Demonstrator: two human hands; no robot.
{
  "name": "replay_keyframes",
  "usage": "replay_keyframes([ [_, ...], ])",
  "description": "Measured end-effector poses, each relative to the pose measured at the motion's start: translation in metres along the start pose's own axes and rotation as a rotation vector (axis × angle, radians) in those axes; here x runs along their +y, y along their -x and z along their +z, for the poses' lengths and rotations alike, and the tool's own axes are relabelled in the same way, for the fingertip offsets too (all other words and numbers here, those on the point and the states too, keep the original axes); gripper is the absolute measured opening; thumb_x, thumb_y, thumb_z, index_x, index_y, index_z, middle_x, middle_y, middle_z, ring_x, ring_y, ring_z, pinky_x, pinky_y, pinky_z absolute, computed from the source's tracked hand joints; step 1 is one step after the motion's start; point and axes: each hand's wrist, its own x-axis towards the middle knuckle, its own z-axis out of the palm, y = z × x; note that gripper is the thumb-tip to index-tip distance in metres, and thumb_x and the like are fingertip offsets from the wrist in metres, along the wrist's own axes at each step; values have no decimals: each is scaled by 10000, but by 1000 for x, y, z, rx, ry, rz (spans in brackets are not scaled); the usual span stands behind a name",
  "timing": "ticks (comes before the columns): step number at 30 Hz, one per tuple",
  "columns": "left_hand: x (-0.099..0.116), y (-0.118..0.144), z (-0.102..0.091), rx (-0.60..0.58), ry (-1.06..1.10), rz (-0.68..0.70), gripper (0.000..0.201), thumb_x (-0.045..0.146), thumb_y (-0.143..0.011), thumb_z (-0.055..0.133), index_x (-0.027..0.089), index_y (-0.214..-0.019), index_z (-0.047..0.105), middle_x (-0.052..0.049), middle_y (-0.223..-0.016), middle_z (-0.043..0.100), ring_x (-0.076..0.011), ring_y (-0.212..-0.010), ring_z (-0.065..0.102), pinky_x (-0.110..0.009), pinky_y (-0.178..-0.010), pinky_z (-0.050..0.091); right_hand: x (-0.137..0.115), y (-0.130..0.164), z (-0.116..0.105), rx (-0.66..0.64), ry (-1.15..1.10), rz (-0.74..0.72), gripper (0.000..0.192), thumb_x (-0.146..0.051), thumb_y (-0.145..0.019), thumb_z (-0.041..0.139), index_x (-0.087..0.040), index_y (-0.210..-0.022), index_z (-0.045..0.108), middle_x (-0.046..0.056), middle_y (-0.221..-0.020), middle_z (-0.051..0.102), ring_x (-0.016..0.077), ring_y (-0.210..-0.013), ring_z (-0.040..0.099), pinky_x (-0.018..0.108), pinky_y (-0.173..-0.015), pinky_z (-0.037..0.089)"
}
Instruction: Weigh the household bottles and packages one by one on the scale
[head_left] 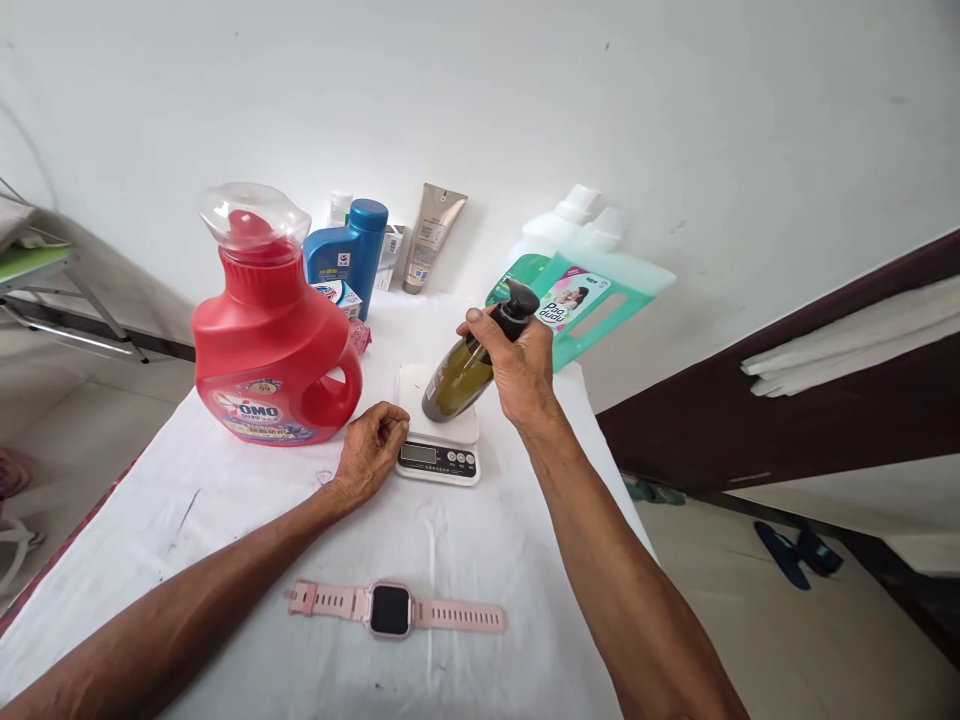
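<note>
My right hand [523, 365] is wrapped round the neck of a dark green pump bottle [459, 380] with a black pump top. The bottle tilts, its base low over the white platform of a kitchen scale [439, 462]; whether it touches the platform I cannot tell. At the scale's left edge is my left hand [373, 448], its fingers curled together; anything between them is hidden. The scale's display looks blank. Nearer to me, a pink smartwatch [391, 609] lies flat with its strap stretched out.
A big red OMO detergent jug [274, 350] stands on the left of the white-covered table [300, 530]. Behind are a blue bottle [367, 250], a beige tube [435, 238] against the wall, and a green-and-white jug [622, 295] at the right. Slippers [799, 553] lie on the floor.
</note>
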Motion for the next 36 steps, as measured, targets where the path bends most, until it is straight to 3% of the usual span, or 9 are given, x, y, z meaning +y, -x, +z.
replay_keyframes([
  [5, 0, 1, 0, -3, 2, 4, 154, 314, -879, 585, 182, -880, 664, 29, -682, 576, -119, -630, 497, -245, -618, 408, 0, 4, -1, -6, -5, -11, 382, -589, -829, 796, -223, -846, 691, 2, -820, 702, 192, -801, 643, 355, -789, 520],
  [11, 3, 1, -1, 2, 6, -6, 167, 336, -868, 594, 183, -873, 661, 24, -691, 581, -123, -638, 504, -247, -610, 401, 5, 10, -9, -55, -8, -56, 469, -681, -848, 738, -255, -1037, 685, 35, -1073, 733, 245, -1059, 662, 404, -948, 517],
  [15, 4, 0, -2, 18, 5, -23, 189, 359, -872, 597, 182, -874, 661, 20, -704, 583, -124, -643, 501, -252, -611, 393, 26, 28, -31, 92, -93, -12, 535, -765, -930, 537, -276, -1087, 686, 60, -1200, 724, 263, -1195, 649, 442, -1040, 486],
  [19, 6, 0, -3, 26, 2, -50, 237, 405, -900, 579, 182, -871, 655, 15, -717, 583, -130, -657, 502, -262, -620, 387, 72, 67, -55, 313, -157, 239, 631, -828, -872, 545, -230, -1014, 689, 99, -1092, 744, 269, -1075, 700, 462, -991, 519],
  [21, 6, -1, -4, 20, -7, -53, 256, 417, -918, 554, 184, -887, 657, 12, -726, 581, -132, -653, 492, -268, -614, 377, 95, 87, -62, 340, -153, 343, 674, -857, -834, 565, -209, -971, 692, 106, -1018, 747, 268, -991, 711, 466, -952, 539],
  [24, 5, -1, -5, 12, -60, -30, 230, 386, -939, 512, 193, -896, 631, 11, -742, 572, -133, -640, 478, -278, -615, 381, 117, 107, -65, 340, -127, 351, 639, -824, -868, 566, -200, -919, 694, 91, -958, 735, 243, -917, 706, 436, -910, 551],
  [28, 0, -1, -6, 55, -143, 10, 137, 331, -924, 526, 202, -945, 567, -24, -865, 621, -155, -718, 562, -304, -695, 470, 123, 113, -66, 311, -95, 327, 613, -779, -937, 512, -197, -891, 698, 81, -933, 726, 224, -857, 700, 401, -833, 552],
  [36, -4, -1, -6, 53, -221, 4, 306, 363, -955, 504, 172, -1167, 617, -136, -1215, 668, -221, -952, 681, -402, -883, 567, 119, 112, -70, 256, -39, 310, 611, -752, -985, 450, -200, -876, 689, 72, -900, 722, 220, -841, 692, 384, -804, 547],
])
